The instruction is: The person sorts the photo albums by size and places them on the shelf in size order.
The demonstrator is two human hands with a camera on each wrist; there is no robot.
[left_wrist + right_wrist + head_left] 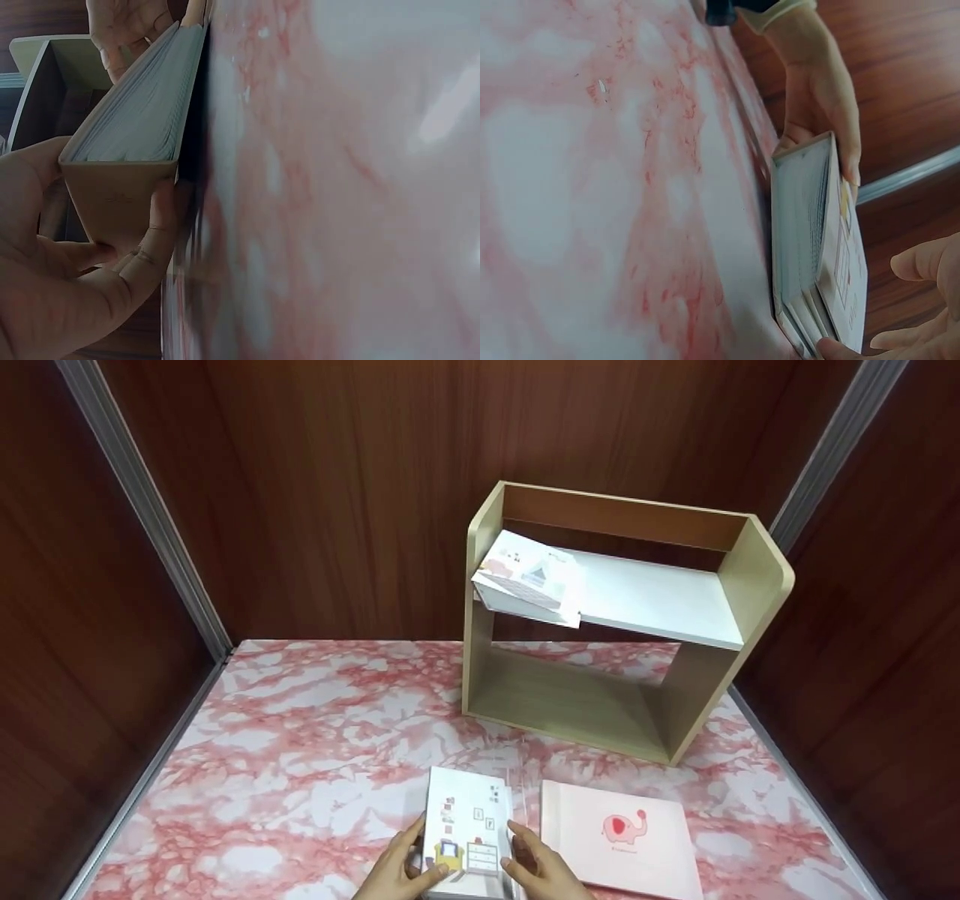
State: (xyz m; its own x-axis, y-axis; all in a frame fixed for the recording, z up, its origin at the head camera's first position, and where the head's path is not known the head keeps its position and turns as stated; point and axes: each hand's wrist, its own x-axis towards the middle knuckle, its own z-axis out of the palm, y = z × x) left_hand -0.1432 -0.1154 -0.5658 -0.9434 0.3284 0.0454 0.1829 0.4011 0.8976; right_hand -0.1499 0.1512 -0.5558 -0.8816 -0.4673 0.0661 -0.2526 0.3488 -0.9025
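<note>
A thick white photo album (466,817) with a drawn room on its cover lies low at the middle of the head view. My left hand (397,866) grips its spine side, thumb over the cover. In the left wrist view the fingers (142,262) curl against the plain spine. At the opposite, page-edge side is my right hand (546,868). One fingertip touches the album's corner in the right wrist view, while the thumb (915,262) stands apart from the cover. The page edges show slightly fanned there. To the right lies a pink album (637,847) with an elephant on it.
A small wooden shelf (600,720) stands behind, toward the right. Another illustrated album (529,574) lies tilted at the left of its white upper board (652,592), jutting over the front edge. Brown panels (337,495) enclose the pink-marbled table (300,750).
</note>
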